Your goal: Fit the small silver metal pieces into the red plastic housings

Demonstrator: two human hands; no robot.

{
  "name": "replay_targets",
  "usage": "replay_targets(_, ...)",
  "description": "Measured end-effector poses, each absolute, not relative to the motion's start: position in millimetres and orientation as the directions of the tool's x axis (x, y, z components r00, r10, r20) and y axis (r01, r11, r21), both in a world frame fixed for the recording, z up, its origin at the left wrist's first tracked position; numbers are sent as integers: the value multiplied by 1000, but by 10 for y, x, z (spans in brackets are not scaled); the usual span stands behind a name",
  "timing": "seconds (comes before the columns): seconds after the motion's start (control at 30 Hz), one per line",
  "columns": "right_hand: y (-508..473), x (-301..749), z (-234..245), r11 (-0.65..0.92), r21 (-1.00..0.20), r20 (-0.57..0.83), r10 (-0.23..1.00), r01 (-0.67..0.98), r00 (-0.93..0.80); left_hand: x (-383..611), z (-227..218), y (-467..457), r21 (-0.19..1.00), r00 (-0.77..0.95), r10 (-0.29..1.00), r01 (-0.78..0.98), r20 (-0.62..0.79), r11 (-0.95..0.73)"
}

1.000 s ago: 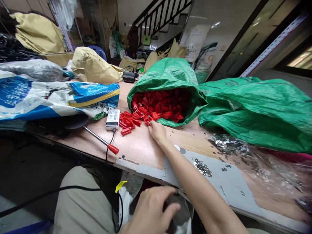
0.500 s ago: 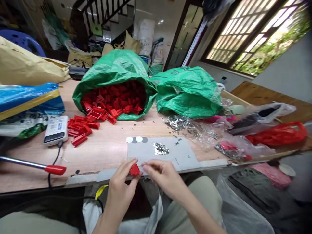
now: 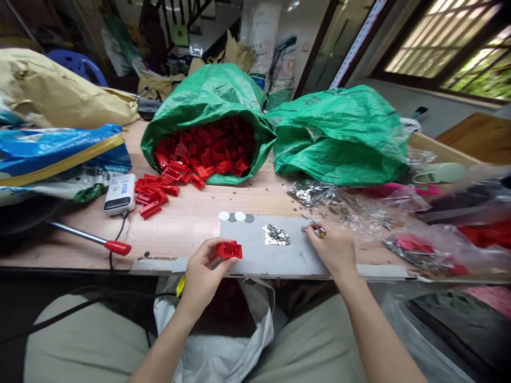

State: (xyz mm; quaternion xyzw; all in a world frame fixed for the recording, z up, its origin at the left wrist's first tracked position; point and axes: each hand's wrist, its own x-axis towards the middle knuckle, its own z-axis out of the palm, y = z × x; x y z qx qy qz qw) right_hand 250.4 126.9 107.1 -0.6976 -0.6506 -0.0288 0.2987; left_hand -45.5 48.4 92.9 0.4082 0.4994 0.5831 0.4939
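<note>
- Head view: the left hand [image 3: 203, 274] grips a red plastic clip [image 3: 229, 249] between thumb and fingertips, just above the near edge of the worktop [image 3: 191, 218].
- The right hand [image 3: 334, 249] rests on a grey sheet [image 3: 259, 252], its fingers pinched on a small metal piece [image 3: 318, 230], well apart from the clip.
- A little heap of metal pieces [image 3: 276, 235] lies between the two hands.
- Farther back, a green sack [image 3: 207, 101] spills more red clips [image 3: 151, 194].

Daylight floods in from the window [image 3: 451, 48] at upper right — edges bowed by wide-angle distortion, right side smeared with blur.
</note>
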Motion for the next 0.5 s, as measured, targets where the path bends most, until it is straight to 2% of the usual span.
replay_targets(0.07,1144,2271,1173,77,-497,445,878,864,177,-470,931,497,980,-195,981,-200,-16,-24)
replay_targets(0.13,990,1959,1268,132,-700,312,941,702,134,-480,937,504,981,-199,980,-194,-12,-28)
replay_targets(0.2,857,1626,1320,143,-834,167,986,532,-3,-482,944,501,985,-200,980,-170,7,-42)
replay_targets(0.3,782,1240,1301,141,-903,98,987,406,-125,-482,948,490,988,-178,981,-121,77,-99)
replay_targets(0.5,865,1065,1227,11,-961,-14,996,275,-89,-479,951,486,982,-141,973,-40,180,-187)
